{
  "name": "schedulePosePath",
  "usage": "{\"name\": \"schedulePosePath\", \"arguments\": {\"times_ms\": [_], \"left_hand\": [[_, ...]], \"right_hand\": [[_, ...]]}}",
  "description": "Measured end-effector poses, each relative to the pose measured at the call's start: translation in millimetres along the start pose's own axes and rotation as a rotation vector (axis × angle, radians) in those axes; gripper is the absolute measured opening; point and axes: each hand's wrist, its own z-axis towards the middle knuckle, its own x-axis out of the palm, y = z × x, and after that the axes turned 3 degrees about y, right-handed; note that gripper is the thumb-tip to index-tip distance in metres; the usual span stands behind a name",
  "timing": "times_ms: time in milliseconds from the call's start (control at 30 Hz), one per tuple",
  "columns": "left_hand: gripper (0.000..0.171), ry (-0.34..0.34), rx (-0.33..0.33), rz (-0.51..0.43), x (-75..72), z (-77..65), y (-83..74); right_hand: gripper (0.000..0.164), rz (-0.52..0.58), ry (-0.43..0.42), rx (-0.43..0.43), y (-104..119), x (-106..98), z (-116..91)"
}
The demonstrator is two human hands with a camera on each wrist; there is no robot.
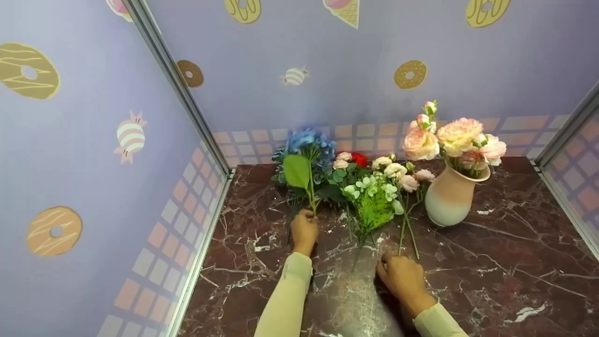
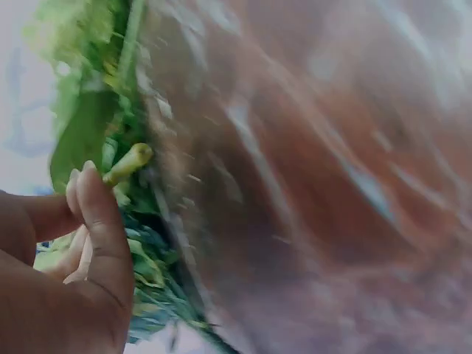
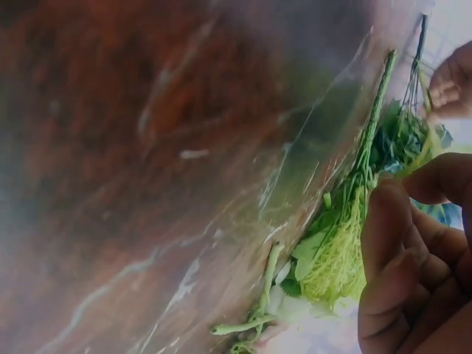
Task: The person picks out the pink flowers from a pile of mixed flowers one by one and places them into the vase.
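In the head view my left hand (image 1: 304, 231) pinches the stem of a blue hydrangea (image 1: 306, 140), low down near its cut end. A broad green leaf (image 1: 297, 171) hangs off that stem (image 1: 311, 194). The left wrist view shows the stem's yellow-green end (image 2: 134, 159) poking past the fingertips. My right hand (image 1: 402, 278) is low over the table with fingers loosely curled, holding nothing. Just beyond it lie the bare stems of pale pink roses (image 1: 410, 183). A green fern-like bunch (image 1: 376, 209) with small white blossoms lies between the hands.
A pink-and-white vase (image 1: 450, 196) with peach-pink flowers (image 1: 461, 135) stands at the right. Cream roses (image 1: 395, 170) and a red rose (image 1: 359, 159) lie along the back of the marbled table (image 1: 505, 281). Patterned panels (image 1: 346, 93) enclose the back and sides.
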Motion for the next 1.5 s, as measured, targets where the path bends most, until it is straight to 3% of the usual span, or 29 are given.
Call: {"name": "schedulePosePath", "arguments": {"times_ms": [67,133,167,233,333,400,467,533,600,667,767,900,967,1033,1233,1367,1500], "left_hand": [[0.016,-0.076,0.003,0.025,5.6,-0.2,5.1],[0.026,-0.151,0.05,0.024,12.0,-3.3,4.2],[0.028,-0.187,0.097,0.026,8.1,-9.2,-5.8],[0.028,-0.198,0.214,0.017,19.5,-10.4,-12.5],[0.017,-0.056,0.319,0.038,38.6,-9.9,-31.7],[0.023,0.109,0.284,0.076,58.9,-5.9,-37.6],[0.036,0.235,0.223,0.146,67.1,-7.0,-49.1],[0.03,0.298,0.178,0.193,71.4,-6.7,-52.6],[0.017,0.311,0.161,0.226,71.5,-3.9,-50.1],[0.038,0.322,0.144,0.223,69.4,0.9,-46.8],[0.051,0.391,0.088,0.184,65.3,8.6,-40.9],[0.018,0.418,0.02,0.08,54.6,9.7,-39.5],[0.021,0.414,-0.007,-0.004,44.8,6.3,-42.3],[0.027,0.411,-0.03,-0.098,28.1,-1.6,-52.1],[0.024,0.458,-0.107,-0.35,-38.5,-36.8,-104.4],[0.024,0.46,-0.087,-0.411,-56.1,-57.3,-114.5],[0.02,0.463,0.008,-0.494,-58.1,-80.2,-116.5]], "right_hand": [[0.019,-0.009,-0.028,-0.008,-1.8,-1.3,0.4],[0.017,-0.017,-0.042,-0.011,-4.1,-2.7,0.7],[0.016,-0.019,-0.042,-0.011,-5.5,-3.1,0.7],[0.015,-0.017,-0.034,-0.003,-7.6,-4.3,0.5],[0.013,-0.018,-0.012,0.007,-9.6,-5.7,-0.7],[0.013,-0.022,0.001,0.007,-9.5,-6.0,-2.7],[0.013,-0.03,0.015,0.005,-8.7,-6.4,-5.1],[0.014,-0.036,0.02,-0.003,-6.6,-6.7,-8.1],[0.016,-0.036,0.017,-0.015,-3.9,-7.2,-10.2],[0.016,-0.031,-0.001,-0.03,-3.2,-8.5,-10.5],[0.017,-0.029,-0.031,-0.046,-4.4,-10.3,-8.8],[0.013,-0.022,-0.015,-0.035,-6.3,-12.0,-6.4],[0.012,-0.017,0.01,-0.028,-6.2,-12.8,-6.0],[0.011,-0.016,0.024,-0.027,-6.0,-13.5,-5.2],[0.007,0.045,0.002,-0.045,-1.8,-21.7,6.8],[0.001,0.175,0.016,-0.049,7.9,-34.9,26.5],[0.007,0.289,-0.009,-0.043,22.9,-48.8,53.9]]}}
